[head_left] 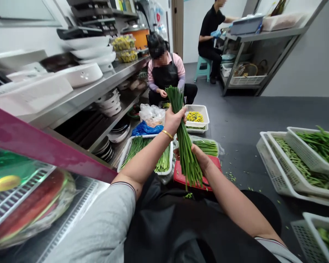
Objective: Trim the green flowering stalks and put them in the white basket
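Note:
A thick bunch of garlic chives (188,153) stands upright but slightly tilted in front of me. My left hand (174,119), with a gold bangle at the wrist, is wrapped round its upper part. Lower down, my right hand (200,157) is closed about the stalks, its fingers partly hidden behind them. Beneath the bunch is a red lid or board (182,174). More long green stalks fill a white basket (121,160) under my left forearm, and others lie on a clear plastic bag (221,149) beyond my right hand.
A co-worker (167,69) sits facing me beside a white basket of yellow flowers (194,117). Another person (210,38) sits farther back. Steel shelves with dishes (120,71) run along the left. Stacked baskets of green beans (274,164) stand right. Green scraps dot the floor.

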Tool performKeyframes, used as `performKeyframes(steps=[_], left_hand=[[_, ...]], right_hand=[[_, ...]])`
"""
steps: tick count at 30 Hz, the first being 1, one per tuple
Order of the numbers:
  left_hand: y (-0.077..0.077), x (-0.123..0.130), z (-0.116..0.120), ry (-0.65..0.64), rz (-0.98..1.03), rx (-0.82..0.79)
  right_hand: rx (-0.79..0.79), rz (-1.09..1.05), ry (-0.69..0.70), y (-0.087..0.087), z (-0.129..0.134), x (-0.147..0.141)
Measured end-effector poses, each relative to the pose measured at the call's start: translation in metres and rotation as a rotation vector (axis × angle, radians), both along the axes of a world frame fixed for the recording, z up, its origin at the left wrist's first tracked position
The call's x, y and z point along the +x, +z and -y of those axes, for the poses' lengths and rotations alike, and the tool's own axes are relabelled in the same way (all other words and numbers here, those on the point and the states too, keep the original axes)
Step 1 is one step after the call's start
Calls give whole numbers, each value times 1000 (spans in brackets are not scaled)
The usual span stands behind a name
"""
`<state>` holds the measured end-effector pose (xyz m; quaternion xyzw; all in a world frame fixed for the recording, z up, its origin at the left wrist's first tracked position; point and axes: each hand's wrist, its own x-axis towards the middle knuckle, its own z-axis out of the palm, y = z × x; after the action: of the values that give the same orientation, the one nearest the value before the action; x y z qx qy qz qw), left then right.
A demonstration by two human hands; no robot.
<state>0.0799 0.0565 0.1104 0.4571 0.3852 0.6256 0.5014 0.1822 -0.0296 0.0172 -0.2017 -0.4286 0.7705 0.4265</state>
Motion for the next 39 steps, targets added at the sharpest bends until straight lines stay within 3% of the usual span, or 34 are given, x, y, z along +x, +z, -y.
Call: performKeyframes(steps=[5,9,12,15,17,20,23,26,28,31,34,37,39], left_hand=[[-28,4,-18,-13,-15,-56],[-43,-8,-14,-252,209,-173],[-75,-22,5,-458,364,-264],[-114,-29,31,-620,352,-376],[-131,-30,40,-649,294,-435],[-129,-38,26,-501,226,-516],[-105,-70,-20,-265,186,-392],[-86,-135,-77,-73,172,-303],[-87,-191,-108,58,140,-280],[-113,-274,-136,328,-88,-361],[-155,-338,-145,460,-330,-606],[-201,-376,-144,547,-819,-891],[-230,-390,-143,551,-970,-992]], right_hand=[[-195,136,-26,-11,-5,-4],[-239,142,-19,-21,-3,-4],[-251,89,73,-43,1,4],[-300,117,170,-71,0,9],[-343,183,184,-85,-4,4],[-382,327,154,-95,-19,-10],[-319,421,-9,-102,-39,-16],[-302,551,-170,-119,-50,2],[-318,700,-175,-135,-48,23],[-264,936,-135,-161,-36,49],[-126,1167,-64,-180,-28,56],[3,1280,-3,-192,-31,51],[1,1286,21,-198,-35,47]])
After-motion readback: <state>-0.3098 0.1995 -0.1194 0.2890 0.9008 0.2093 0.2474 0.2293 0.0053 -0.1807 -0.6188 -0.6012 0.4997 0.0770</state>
